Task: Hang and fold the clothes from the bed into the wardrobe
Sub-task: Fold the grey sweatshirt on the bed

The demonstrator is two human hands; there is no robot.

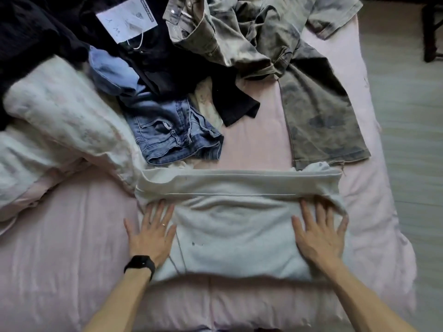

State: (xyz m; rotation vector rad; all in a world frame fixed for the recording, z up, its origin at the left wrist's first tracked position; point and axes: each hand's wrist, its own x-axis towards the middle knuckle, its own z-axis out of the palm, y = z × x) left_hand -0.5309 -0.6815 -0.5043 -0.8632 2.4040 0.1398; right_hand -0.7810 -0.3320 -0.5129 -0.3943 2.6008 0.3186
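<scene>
A light grey garment (pixel 236 226) lies folded into a wide rectangle on the pink bed (pixel 60 259) in front of me. My left hand (pixel 151 228) presses flat on its left edge, fingers straight and spread. My right hand (pixel 320 232) lies flat on its right edge, fingers spread the same way. Behind it sit blue denim shorts (pixel 175 135), a mottled grey-green pair of trousers (pixel 318 116) stretching back to the right, and a heap of black clothes (pixel 153 65) with a white paper tag (pixel 127 19).
A white fluffy blanket (pixel 60 121) is bunched along the left of the bed. A light blue garment (pixel 112 70) pokes out under the black heap. Pale floor (pixel 407 116) runs along the bed's right side, with dark furniture legs (pixel 431 29) at the top right.
</scene>
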